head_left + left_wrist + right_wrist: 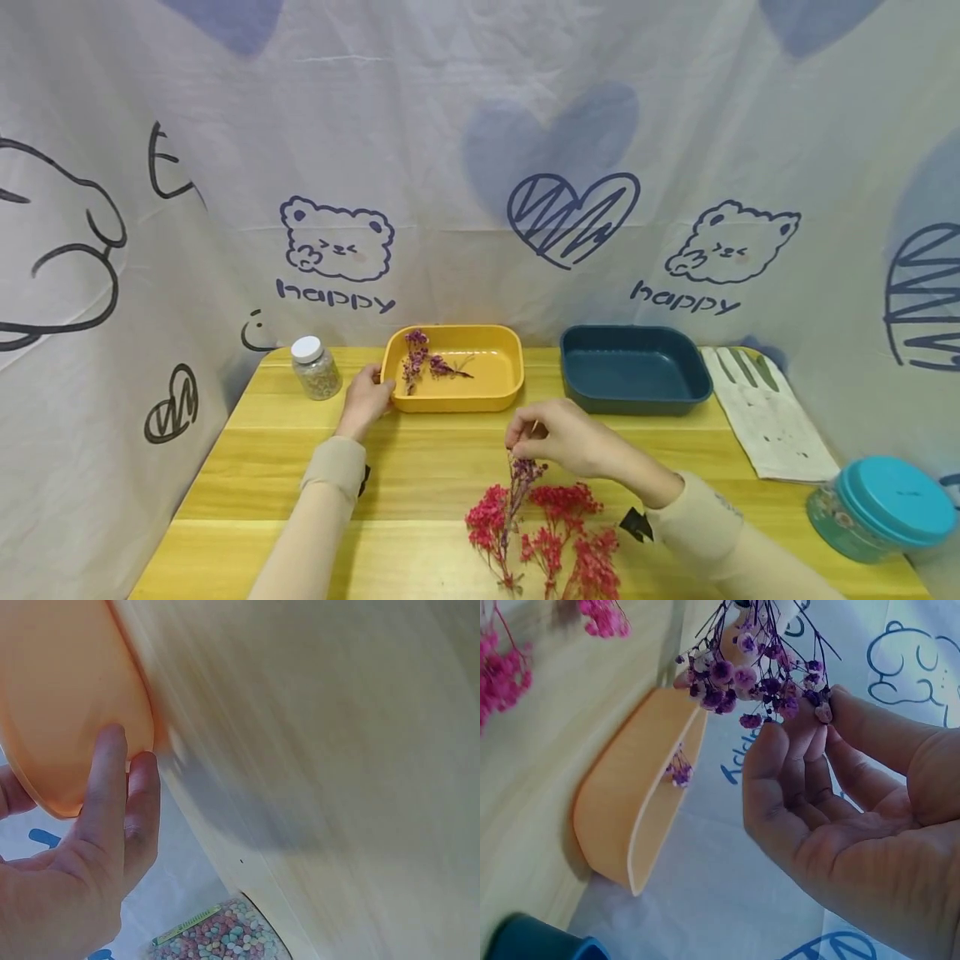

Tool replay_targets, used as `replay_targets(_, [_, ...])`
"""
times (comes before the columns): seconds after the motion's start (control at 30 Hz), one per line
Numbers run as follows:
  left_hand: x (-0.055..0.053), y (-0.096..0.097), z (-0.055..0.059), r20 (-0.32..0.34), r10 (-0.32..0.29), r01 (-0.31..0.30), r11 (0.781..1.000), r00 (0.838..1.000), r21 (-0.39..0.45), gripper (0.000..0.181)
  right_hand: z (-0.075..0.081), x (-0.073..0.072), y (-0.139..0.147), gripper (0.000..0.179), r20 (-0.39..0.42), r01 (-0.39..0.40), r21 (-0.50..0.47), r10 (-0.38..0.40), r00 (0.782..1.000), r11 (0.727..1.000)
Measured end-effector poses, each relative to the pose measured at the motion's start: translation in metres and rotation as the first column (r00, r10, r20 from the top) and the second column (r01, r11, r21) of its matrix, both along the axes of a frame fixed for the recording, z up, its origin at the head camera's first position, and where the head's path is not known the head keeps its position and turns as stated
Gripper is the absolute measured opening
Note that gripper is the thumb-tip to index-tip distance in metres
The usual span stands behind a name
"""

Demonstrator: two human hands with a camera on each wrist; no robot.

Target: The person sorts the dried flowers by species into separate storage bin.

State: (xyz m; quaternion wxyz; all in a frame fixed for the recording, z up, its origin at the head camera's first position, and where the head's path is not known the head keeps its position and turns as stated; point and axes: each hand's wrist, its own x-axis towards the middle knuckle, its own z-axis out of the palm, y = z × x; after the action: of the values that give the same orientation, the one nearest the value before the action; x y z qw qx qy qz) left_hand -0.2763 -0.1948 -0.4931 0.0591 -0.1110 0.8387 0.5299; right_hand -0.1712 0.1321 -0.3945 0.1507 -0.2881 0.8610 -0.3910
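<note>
while the left hand (365, 400) grips the left end of a yellow tray (491, 371), its thumb at the rim and its fingers against the outer wall, the right hand (566, 437) pinches a sprig of purple flowers (522, 475) between thumb and fingers. the sprig is held by its blossom end, with its stems pointing down toward the near edge of the tabletop (247, 475). it is in front of the yellow tray, well apart from it, and overlaps bunches of red flowers (562, 504) in the head view; whether it touches them i cannot tell.

two more purple sprigs (415, 354) lie inside the yellow tray, both toward its left half. a jar (318, 379) with a white lid stands just left of the left hand, and the left wrist view shows small coloured pebbles (225, 934) in it. to the right of the yellow tray sits a dark blue tray (637, 375), with a white cloth (772, 433) beside it. nearer the right edge is a tub (855, 521) with a turquoise lid. behind everything hangs a pale curtain (450, 275) printed with hearts and bears.
</note>
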Motion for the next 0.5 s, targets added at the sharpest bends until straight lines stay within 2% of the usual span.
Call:
replay_targets(0.13, [0.0,0.0,0.0,-0.007,-0.003,0.003,1.0,1.0,0.001,0.052,0.01,-0.014,-0.001,0.014,-0.066,0.009,0.025,-0.008,0.998,1.0])
replay_targets(0.3, [-0.001,0.0,0.0,-0.008,0.001,-0.001,1.0,1.0,0.006,0.052,0.023,-0.039,-0.005,0.021,-0.157,0.041,0.041,-0.034,0.987,0.998])
replay_targets(0.5, [-0.001,-0.001,-0.001,-0.002,-0.003,0.003,1.0,1.0,0.016,0.053,0.027,-0.076,-0.013,0.02,-0.186,0.12,0.038,-0.111,0.976,0.992])
